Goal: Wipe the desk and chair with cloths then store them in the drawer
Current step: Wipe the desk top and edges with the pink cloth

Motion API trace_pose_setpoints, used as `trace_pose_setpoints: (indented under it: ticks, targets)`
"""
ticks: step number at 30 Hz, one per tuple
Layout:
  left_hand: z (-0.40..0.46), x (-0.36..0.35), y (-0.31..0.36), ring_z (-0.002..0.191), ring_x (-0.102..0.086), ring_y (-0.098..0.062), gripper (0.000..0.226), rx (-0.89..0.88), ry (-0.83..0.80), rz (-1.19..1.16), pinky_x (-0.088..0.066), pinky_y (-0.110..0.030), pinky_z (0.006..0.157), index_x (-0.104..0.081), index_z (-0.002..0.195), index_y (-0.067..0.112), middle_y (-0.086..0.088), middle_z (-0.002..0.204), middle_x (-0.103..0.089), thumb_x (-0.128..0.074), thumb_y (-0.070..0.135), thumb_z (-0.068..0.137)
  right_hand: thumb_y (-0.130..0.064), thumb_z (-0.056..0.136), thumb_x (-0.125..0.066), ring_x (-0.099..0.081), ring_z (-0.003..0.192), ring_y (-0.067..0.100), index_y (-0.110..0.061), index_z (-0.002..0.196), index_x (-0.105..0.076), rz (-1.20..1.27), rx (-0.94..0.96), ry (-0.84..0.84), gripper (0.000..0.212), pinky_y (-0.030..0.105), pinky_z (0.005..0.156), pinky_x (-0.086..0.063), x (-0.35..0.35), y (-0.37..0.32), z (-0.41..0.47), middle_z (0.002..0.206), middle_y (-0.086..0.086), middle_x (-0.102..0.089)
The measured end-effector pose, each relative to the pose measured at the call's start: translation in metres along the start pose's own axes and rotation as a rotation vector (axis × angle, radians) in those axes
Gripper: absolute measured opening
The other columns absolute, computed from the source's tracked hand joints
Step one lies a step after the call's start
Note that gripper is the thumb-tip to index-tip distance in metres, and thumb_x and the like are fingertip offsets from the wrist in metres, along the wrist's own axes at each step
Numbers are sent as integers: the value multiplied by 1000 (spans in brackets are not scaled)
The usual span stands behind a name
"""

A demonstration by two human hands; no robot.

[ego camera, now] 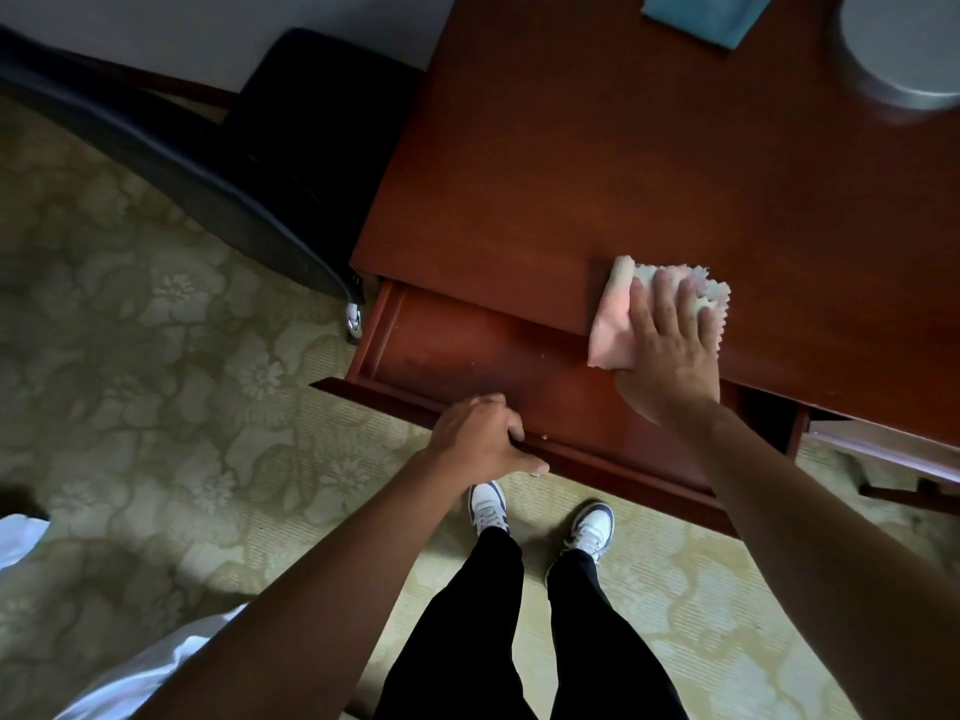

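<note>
A reddish-brown wooden desk (649, 148) fills the upper right. Its drawer (467, 350) is pulled out below the front edge and looks bare inside. My left hand (483, 436) grips the drawer's front rim. My right hand (670, 345) lies flat, fingers spread, on a folded pink and pastel cloth (613, 324) at the desk's front edge. A folded blue cloth (701, 15) rests at the desk's far side. The black chair (218, 148) stands left of the desk.
A round grey metal object (904, 49) sits at the desk's far right corner. Patterned beige carpet (156, 356) covers the floor. White fabric (130, 678) lies at the lower left. My feet in white sneakers stand just below the drawer.
</note>
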State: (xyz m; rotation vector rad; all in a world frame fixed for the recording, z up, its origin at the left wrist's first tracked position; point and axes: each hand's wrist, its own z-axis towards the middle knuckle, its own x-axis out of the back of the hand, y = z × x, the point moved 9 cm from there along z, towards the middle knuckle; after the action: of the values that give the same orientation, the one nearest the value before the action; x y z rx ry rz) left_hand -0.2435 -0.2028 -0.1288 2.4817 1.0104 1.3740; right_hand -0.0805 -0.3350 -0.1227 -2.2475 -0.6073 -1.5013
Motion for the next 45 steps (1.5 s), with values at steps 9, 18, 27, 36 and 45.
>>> trace_pose_setpoints:
  ticks: [9, 18, 27, 36, 45]
  targets:
    - [-6, -12, -18, 90, -66, -28, 56, 104, -114, 8, -49, -31, 76, -65, 67, 14, -6, 88, -71, -46, 60, 93, -36, 87, -48, 9, 149, 36, -13, 155, -2, 25, 57, 33, 86, 54, 120, -4, 3, -15, -8, 163, 13, 7]
    - [-20, -26, -70, 82, -68, -24, 65, 480, -153, -957, -54, -41, 87, -61, 113, 24, -7, 100, -68, -15, 67, 96, -26, 94, -42, 6, 149, 31, -1, 153, -8, 128, 208, 19, 73, 50, 121, -4, -28, -133, -65, 162, 14, 0]
    - [10, 22, -117, 80, -59, -10, 27, 477, 93, -789, -40, -21, 58, -64, 117, 16, 9, 99, -64, -53, 33, 99, -52, 94, -38, -11, 150, 17, -20, 155, 3, 284, 329, -213, 80, 38, 118, -17, -77, -202, -65, 164, 0, -1]
    - [18, 60, -136, 120, -54, -29, 76, 124, 186, 106, -47, -35, 87, -18, 154, 24, -10, 144, -43, -60, 13, 91, -87, 64, -40, -55, 111, 21, -42, 138, -36, 258, 339, -410, 87, 33, 87, -45, -95, -210, -80, 117, -7, -62]
    - [-12, 87, -126, 126, -46, -25, 64, 96, 461, 205, -39, -38, 103, -34, 148, 16, -9, 141, -45, -57, 28, 89, -57, 69, -61, -54, 105, 24, -32, 121, -56, 41, 343, -195, 57, 37, 85, -46, -66, -205, -67, 111, -2, -56]
